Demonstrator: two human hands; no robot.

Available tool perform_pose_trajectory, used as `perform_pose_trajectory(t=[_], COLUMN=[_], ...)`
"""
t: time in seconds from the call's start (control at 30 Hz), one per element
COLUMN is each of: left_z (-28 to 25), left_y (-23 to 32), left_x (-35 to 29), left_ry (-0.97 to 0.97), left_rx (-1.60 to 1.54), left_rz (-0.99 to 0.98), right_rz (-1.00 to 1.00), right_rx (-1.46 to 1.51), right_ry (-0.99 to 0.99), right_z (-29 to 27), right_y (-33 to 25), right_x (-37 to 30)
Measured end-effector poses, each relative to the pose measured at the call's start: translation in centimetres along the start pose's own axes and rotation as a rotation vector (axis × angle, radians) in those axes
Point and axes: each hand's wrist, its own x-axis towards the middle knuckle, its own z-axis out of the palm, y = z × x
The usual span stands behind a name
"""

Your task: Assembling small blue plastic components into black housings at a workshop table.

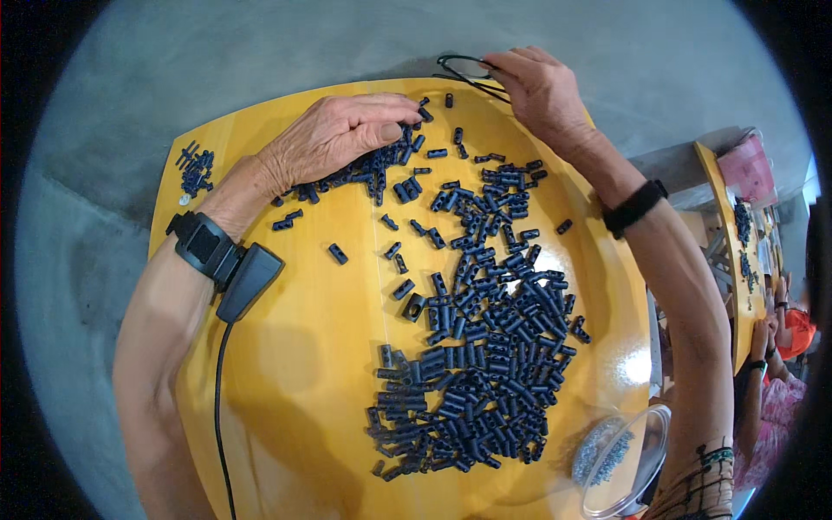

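Observation:
My left hand (351,134) lies palm down over a heap of small black plastic parts (374,178) at the far side of the yellow table (295,364). Its fingers are stretched out to the right, and the parts under the palm are hidden. At the far right edge, my right hand (546,95) pinches a looped black cable (459,59) between thumb and fingers. A large spread of black cylindrical parts with holes (503,347) covers the middle and near right of the table, with loose ones scattered between the two groups.
A small pile of thin black pieces (197,171) sits at the far left corner. A clear tub (600,451) of small silvery pieces stands near right, its round transparent lid (650,442) beside it. Another table (737,251) with black parts and other people's arms (758,347) is at right.

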Motion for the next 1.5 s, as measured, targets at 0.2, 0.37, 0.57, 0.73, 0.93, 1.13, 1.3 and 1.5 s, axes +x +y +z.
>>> perform_pose_trajectory(t=[0.2,0.37,0.57,0.73,0.93,1.13,1.3,1.5], left_z=[0.7,0.9,1.0,0.2,-2.3,-1.3,0.3,1.1], left_y=[0.7,2.0,4.5,6.6,7.5,7.5,8.0,9.0], left_x=[-0.2,-1.4,-3.3,-4.2,-7.6,-10.7,-9.3,-7.9], left_ry=[0.008,-0.014,-0.061,-0.030,0.146,0.109,0.084,0.078], left_rx=[-0.085,-0.168,-0.184,-0.193,-0.018,0.194,0.199,0.228], left_rz=[0.028,-0.013,0.013,-0.006,-0.186,-0.326,-0.266,-0.222], right_rz=[-0.167,-0.269,-0.313,-0.165,-0.150,-0.020,-0.171,-0.082], right_rx=[-0.123,0.022,0.177,0.066,-0.094,0.071,-0.094,0.041], right_ry=[-0.121,-0.198,-0.252,-0.123,-0.128,-0.071,-0.144,-0.040], right_z=[2.0,0.0,-1.9,-2.8,-1.6,-2.1,-2.5,-3.3], right_y=[-0.2,-2.1,-3.5,-2.0,1.0,0.1,0.8,-0.1], right_x=[-1.3,-1.6,-2.3,-1.8,-3.0,-3.6,-3.7,-3.9])
